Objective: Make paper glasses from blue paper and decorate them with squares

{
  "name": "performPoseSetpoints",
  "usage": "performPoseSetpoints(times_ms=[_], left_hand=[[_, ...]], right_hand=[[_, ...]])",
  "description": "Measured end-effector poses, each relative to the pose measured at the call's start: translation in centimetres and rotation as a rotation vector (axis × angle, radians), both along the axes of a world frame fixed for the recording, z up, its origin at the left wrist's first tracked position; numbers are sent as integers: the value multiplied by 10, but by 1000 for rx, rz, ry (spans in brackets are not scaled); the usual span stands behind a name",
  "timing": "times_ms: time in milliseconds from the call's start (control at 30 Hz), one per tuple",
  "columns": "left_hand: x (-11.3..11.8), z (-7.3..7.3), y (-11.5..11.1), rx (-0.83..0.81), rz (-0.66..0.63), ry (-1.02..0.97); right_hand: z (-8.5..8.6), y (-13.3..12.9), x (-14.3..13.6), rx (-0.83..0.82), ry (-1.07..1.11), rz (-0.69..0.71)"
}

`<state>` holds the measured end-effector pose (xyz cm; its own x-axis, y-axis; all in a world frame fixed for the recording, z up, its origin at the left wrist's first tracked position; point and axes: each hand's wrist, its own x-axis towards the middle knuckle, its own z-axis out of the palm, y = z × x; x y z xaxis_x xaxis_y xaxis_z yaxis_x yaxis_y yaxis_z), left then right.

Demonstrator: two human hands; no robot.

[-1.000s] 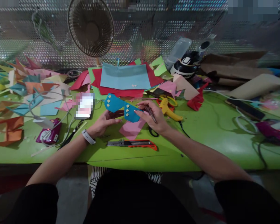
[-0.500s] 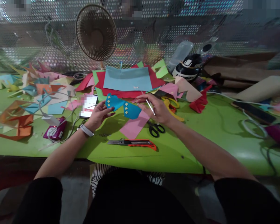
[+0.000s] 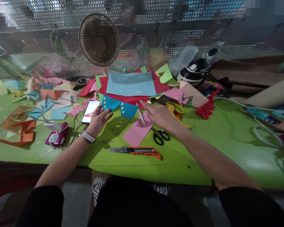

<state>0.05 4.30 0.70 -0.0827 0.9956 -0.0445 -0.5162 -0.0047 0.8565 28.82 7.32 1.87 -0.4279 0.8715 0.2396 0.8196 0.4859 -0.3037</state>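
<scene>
My left hand (image 3: 98, 121) grips the left end of a blue paper cut-out (image 3: 128, 111), which bears several pale diamond pieces. A thin white tool (image 3: 141, 116) is held in my right hand (image 3: 156, 115), whose fingers are at the cut-out's right end. Behind the cut-out lies a light blue sheet (image 3: 132, 83) on red and green paper, with a small pale piece (image 3: 139, 92) on it. Under my right hand is a pink sheet (image 3: 135, 134). Black-handled scissors (image 3: 161, 136) and an orange cutter (image 3: 137, 150) rest nearer me.
A fan (image 3: 99, 39) stands at the back. Folded paper pieces (image 3: 52, 94), a lit phone (image 3: 90, 111) and a purple device (image 3: 57, 135) with cables are at left. Yellow scissors (image 3: 174, 113), a black helmet-like object (image 3: 192, 73) and brown paper rolls (image 3: 272, 90) are at right.
My right hand has shifted slightly left and its index finger now points further toward the red paper. The blue cut-out has moved a little left. The view has tilted slightly.
</scene>
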Motion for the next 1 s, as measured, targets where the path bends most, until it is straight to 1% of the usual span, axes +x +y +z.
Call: performPoseSetpoints(times_ms=[67,133,167,233,333,467,633,700,833,1000], left_hand=[[1,-1,-1,-1,-12,1],[3,-1,-2,-4,-28,4],[4,-2,-3,-8,-34,6],[7,-2,-5,-19,-39,8],[10,-2,-8,-39,-70,22],[13,0,-12,-34,-136,62],[10,1,-7,-71,-141,111],[8,0,-6,-57,-148,167],[9,-6,-7,29,-94,361],[16,-8,-12,181,-63,464]], right_hand=[[1,-2,0,3,196,11],[3,-6,-2,-16,414,81],[4,-8,-4,-36,492,122],[6,-13,-10,-73,562,170],[7,-19,-20,-128,584,161],[10,-18,-20,-331,648,111],[13,-13,-10,-549,656,207],[13,-12,-9,-622,637,219],[15,-14,-11,-633,557,211],[26,-21,-22,-558,439,219]])
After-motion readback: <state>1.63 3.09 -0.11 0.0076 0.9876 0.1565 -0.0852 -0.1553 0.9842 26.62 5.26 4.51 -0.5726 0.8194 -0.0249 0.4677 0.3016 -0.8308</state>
